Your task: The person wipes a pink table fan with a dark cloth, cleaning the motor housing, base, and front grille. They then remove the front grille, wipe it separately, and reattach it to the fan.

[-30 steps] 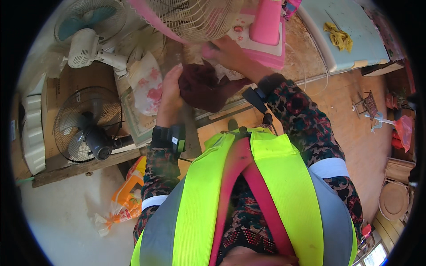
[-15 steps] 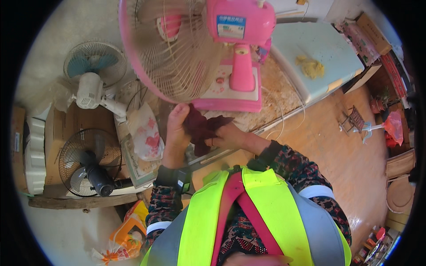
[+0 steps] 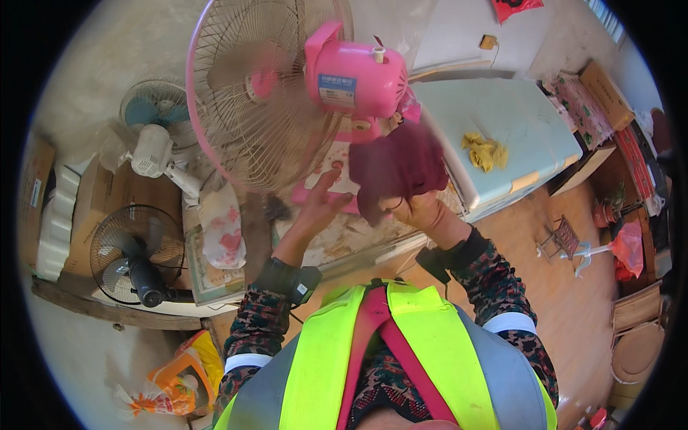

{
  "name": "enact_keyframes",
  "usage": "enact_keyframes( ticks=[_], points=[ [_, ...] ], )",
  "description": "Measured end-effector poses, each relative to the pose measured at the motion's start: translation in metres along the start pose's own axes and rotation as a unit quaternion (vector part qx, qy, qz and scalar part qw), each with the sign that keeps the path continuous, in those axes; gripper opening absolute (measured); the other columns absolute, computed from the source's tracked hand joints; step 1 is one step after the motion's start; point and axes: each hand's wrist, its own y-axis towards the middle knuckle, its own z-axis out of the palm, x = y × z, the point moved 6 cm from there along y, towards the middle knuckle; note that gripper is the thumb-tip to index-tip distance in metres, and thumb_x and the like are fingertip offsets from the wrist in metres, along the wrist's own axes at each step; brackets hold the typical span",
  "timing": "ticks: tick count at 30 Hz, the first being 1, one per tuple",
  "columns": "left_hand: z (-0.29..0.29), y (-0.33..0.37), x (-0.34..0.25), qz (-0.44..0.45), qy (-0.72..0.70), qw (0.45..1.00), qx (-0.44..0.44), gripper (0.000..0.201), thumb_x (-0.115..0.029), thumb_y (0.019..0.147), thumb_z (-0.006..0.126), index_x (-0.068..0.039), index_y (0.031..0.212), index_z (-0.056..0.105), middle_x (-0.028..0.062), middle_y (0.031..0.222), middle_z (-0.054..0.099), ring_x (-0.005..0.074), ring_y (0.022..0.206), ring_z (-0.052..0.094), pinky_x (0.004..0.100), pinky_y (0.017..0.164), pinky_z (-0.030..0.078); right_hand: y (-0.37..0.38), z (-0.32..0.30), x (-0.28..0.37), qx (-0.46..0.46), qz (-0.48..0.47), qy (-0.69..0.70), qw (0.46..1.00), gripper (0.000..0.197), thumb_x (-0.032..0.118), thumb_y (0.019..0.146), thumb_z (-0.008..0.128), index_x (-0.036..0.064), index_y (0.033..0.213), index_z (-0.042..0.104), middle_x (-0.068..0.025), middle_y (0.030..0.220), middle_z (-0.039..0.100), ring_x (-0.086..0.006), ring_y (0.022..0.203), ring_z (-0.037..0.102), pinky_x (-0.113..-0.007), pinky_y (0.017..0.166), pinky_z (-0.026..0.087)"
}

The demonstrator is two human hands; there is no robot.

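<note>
In the head view we look down past our yellow-green vest at a pink desk fan [image 3: 315,93] standing on a worn desk [image 3: 358,236]. Our right hand [image 3: 416,211] is closed around a dark red cloth [image 3: 398,168], gripping its lower edge and holding it up against the fan just below the pink motor housing, where the neck meets the base. Our left hand [image 3: 322,204] is spread open, fingers extended, palm resting near the fan's pink base and holding nothing. We judge the wiping to be underway on the neck and base; the wire grille [image 3: 251,107] looks dusty and grey, so it seems not yet cleaned, though blur keeps us from being sure. To the left, well apart, stand a white fan [image 3: 154,147] and a black fan [image 3: 136,254]. A pale blue cabinet top [image 3: 516,136] beside the desk carries a crumpled yellow rag [image 3: 484,150].
</note>
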Motion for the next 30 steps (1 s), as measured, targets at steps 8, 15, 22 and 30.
enact_keyframes(
  ticks=[8,15,22,30],
  points=[
    [0.029,0.044,-0.086,0.152,0.134,0.973,-0.11,0.077,-0.018,0.085,0.071,0.001,0.148,0.032,0.0198,0.15,0.038,0.0284,0.14,0.036,0.0397,0.112,0.03,0.098,-0.044,-0.066,-0.046,0.0,-0.089,0.995,0.068,0.064,0.07,0.076,0.0024,0.096,0.062,-0.0225,0.09,0.062,-0.0403,0.086,0.061,-0.049,0.074,0.048],
    [0.028,0.083,-0.058,0.074,0.068,0.989,-0.111,0.077,-0.015,0.082,0.074,0.003,0.145,0.034,0.0227,0.14,0.047,0.033,0.134,0.043,0.0401,0.111,0.033,0.145,-0.03,-0.087,-0.088,0.051,-0.016,0.995,0.046,0.041,0.077,0.076,0.0022,0.101,0.067,-0.0171,0.093,0.069,-0.0339,0.091,0.065,-0.042,0.081,0.051],
    [0.037,0.086,-0.072,0.117,0.141,0.969,-0.165,0.061,-0.011,0.082,0.071,-0.003,0.135,0.041,0.0138,0.119,0.059,0.0275,0.112,0.057,0.0384,0.096,0.044,0.156,-0.042,-0.1,-0.11,0.044,0.118,0.986,0.026,0.023,0.084,0.074,0.0039,0.102,0.071,-0.0054,0.092,0.071,-0.0165,0.082,0.064,-0.03,0.079,0.051],
    [0.038,0.081,-0.082,0.14,0.229,0.947,-0.178,0.058,-0.007,0.086,0.069,-0.004,0.137,0.042,0.0129,0.119,0.064,0.0183,0.11,0.06,0.0338,0.09,0.047,0.15,-0.016,-0.192,0.059,0.297,0.15,0.941,0.042,0.038,0.088,0.067,0.0016,0.107,0.07,-0.0105,0.09,0.071,-0.0203,0.082,0.066,-0.032,0.075,0.052]
  ],
)
